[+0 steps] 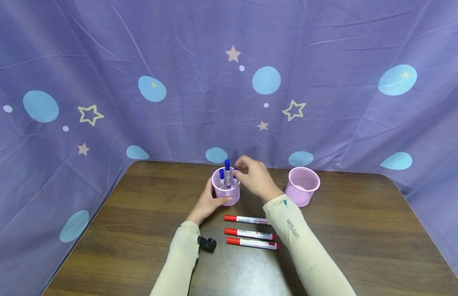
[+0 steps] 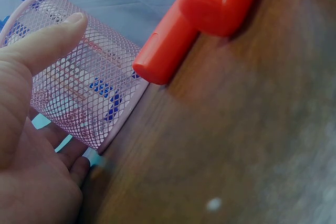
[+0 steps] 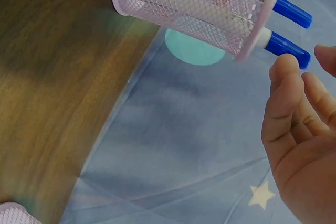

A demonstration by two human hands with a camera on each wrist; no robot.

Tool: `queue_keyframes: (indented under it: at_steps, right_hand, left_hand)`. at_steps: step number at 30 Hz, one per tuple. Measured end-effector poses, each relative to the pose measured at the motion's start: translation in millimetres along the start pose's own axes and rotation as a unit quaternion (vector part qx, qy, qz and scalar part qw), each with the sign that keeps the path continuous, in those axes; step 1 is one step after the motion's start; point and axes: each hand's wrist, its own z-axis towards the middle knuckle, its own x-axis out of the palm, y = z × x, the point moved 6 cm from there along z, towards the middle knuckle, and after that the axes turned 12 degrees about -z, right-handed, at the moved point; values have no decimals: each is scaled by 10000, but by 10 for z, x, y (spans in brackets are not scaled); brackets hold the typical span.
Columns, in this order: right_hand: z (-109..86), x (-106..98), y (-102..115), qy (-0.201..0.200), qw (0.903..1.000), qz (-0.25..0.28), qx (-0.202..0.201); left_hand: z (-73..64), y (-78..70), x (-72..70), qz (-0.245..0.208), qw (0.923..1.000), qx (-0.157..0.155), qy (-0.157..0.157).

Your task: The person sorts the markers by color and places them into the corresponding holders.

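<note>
A pink mesh pen cup (image 1: 229, 196) stands on the table with several blue-capped markers (image 1: 227, 165) upright in it. My left hand (image 1: 208, 202) grips the cup from the left. In the left wrist view its thumb (image 2: 58, 40) lies across the mesh and the other fingers pass behind and below. My right hand (image 1: 256, 177) is over the cup's right rim. The right wrist view shows its fingertips (image 3: 287, 69) right at one blue cap (image 3: 289, 49), with the thumb apart from that cap.
Three red-capped markers (image 1: 250, 234) lie in a row in front of the cup, the farthest partly hidden by my right sleeve. A second pink mesh cup (image 1: 302, 193) stands to the right. A purple patterned curtain (image 1: 199, 82) hangs behind the wooden table (image 1: 140, 230).
</note>
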Motion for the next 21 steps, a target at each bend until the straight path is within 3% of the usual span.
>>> queue_keyframes:
  at_steps: [5,12,16,21]
  right_hand:
    - [-60,-158,-50,-262,9996,120,70]
    - [-306,-496,-284,-799,9955,310,403]
    - [-535,-702,-557,-1043,9929,11,571]
    - [-898,-960,-1063,-1231,9849,-241,1194]
  left_hand:
    - [-43,-109,26,28,10000,31,-13]
    - [-49,-81,19,5,9999,-42,-95]
    - [-49,-82,21,-12,10000,-7,-98]
    - [-50,-77,23,-2,10000,-7,-62]
